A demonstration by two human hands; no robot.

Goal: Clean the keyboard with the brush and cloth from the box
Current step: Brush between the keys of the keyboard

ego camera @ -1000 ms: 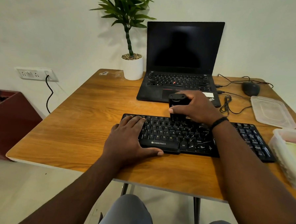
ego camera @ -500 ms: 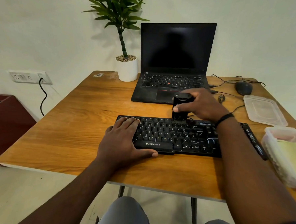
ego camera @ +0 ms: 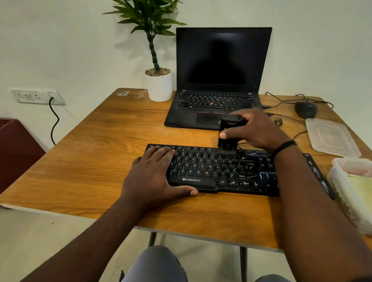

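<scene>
Right hand (ego camera: 258, 129) grips the black brush (ego camera: 229, 133), held upright with its lower end on the top row of the keyboard (ego camera: 222, 170). Left hand (ego camera: 155, 171) lies flat, fingers straight over the keyboard's left end, thumb along the front edge. Keyboard sits mid-bench (ego camera: 93, 157). Clear plastic box (ego camera: 354, 192) at the right edge, open, with a yellow cloth (ego camera: 365, 193) inside. Its lid (ego camera: 330, 136) lies flat behind it, near the mouse (ego camera: 306, 109).
</scene>
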